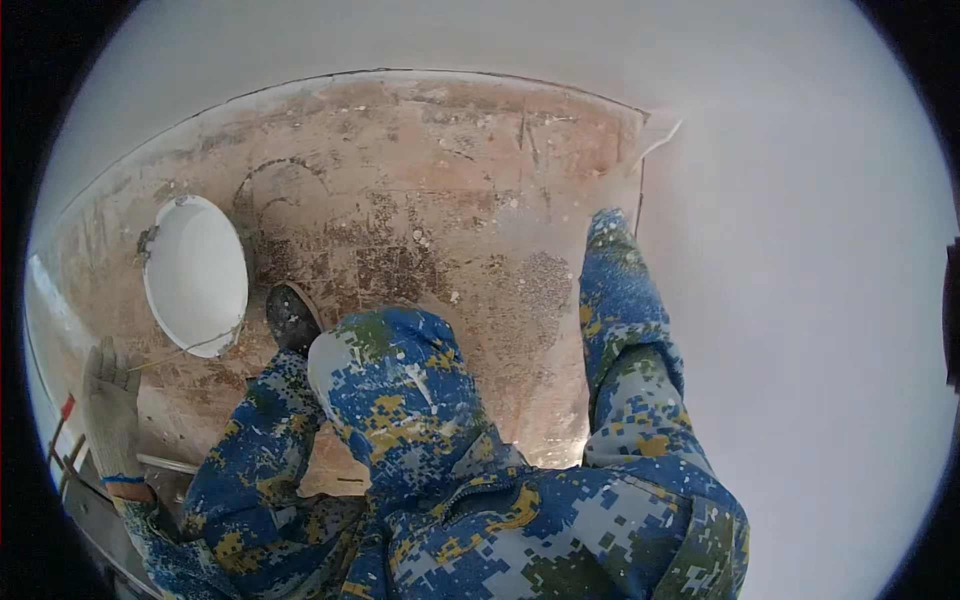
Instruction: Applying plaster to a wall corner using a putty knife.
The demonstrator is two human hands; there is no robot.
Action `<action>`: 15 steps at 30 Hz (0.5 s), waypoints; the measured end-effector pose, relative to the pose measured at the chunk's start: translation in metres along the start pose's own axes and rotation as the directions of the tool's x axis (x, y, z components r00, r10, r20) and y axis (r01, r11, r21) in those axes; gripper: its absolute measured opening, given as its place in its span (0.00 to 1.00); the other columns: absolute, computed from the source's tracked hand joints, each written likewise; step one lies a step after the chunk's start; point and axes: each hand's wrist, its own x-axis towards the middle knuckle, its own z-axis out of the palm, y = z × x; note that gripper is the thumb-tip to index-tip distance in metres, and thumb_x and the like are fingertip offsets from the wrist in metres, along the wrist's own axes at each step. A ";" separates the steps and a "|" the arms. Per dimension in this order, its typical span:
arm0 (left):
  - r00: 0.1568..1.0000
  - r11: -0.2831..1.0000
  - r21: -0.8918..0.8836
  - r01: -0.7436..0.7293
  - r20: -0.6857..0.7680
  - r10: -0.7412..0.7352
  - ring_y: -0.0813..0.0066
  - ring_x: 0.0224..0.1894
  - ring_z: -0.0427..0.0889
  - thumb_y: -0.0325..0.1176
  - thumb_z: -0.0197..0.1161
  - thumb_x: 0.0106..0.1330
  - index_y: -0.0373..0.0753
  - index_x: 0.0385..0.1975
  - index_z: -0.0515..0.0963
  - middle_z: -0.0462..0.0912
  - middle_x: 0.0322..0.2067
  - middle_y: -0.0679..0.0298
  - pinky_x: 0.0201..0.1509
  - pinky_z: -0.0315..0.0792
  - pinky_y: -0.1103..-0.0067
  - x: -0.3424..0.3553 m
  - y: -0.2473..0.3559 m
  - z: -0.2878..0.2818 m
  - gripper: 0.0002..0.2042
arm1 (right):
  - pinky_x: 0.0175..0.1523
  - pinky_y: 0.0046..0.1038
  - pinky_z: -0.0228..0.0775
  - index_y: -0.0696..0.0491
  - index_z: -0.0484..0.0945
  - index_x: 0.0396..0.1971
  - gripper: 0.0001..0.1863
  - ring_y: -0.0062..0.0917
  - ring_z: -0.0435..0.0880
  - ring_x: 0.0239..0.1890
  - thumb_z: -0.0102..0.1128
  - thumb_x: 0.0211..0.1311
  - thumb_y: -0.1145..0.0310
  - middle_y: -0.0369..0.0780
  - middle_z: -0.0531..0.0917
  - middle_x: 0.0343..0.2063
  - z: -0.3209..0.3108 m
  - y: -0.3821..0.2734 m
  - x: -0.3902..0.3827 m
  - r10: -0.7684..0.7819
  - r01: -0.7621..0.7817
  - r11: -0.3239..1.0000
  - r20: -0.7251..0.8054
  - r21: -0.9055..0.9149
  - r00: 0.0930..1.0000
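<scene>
My left hand [109, 415], in a pale knitted glove with a blue cuff edge, is at the left beside a round white bucket [195, 275]. Its fingers are stretched upward and appear to hold nothing. A thin bucket handle [185, 350] runs from the rim toward those fingers; contact is unclear. The bucket's inside looks white. On the right, a camouflage sleeve [625, 290], dusted white near its far end, reaches forward along the pale wall. I cannot make out my right hand beyond it.
Stained brown floor [480, 240] with white splashes spreads ahead, bordered by a pale wall [800, 300] curving round the far and right sides. My bent knee [395, 370] and dark shoe [292, 315] are near the bucket. A red-ended object [68, 407] is at the left edge.
</scene>
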 end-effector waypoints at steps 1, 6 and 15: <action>0.998 1.000 0.004 0.021 -0.056 -0.021 0.60 0.64 0.68 0.38 0.45 0.77 0.32 0.66 0.61 0.64 0.66 0.55 0.68 0.65 0.66 -0.003 0.000 0.011 0.23 | 0.54 0.40 0.72 0.57 0.76 0.53 0.27 0.40 0.79 0.53 0.56 0.64 0.51 0.45 0.81 0.52 0.004 0.002 0.014 -0.051 0.067 0.955 0.062 -0.289 0.997; 0.997 0.999 -0.007 0.054 0.049 -0.054 0.63 0.63 0.69 0.37 0.48 0.76 0.33 0.64 0.64 0.67 0.64 0.56 0.69 0.65 0.66 0.008 0.005 -0.006 0.21 | 0.57 0.39 0.69 0.55 0.79 0.48 0.19 0.41 0.78 0.54 0.54 0.64 0.57 0.47 0.82 0.47 0.020 -0.005 0.067 -0.179 0.208 0.929 0.121 -0.307 0.976; 0.995 0.997 0.028 -0.066 0.081 0.063 0.55 0.62 0.71 0.39 0.46 0.76 0.33 0.66 0.61 0.62 0.67 0.54 0.67 0.66 0.64 -0.021 -0.006 -0.042 0.23 | 0.52 0.43 0.71 0.64 0.76 0.49 0.21 0.52 0.79 0.47 0.49 0.70 0.60 0.58 0.81 0.41 -0.030 -0.207 -0.137 -0.033 0.080 0.536 -0.073 0.840 0.997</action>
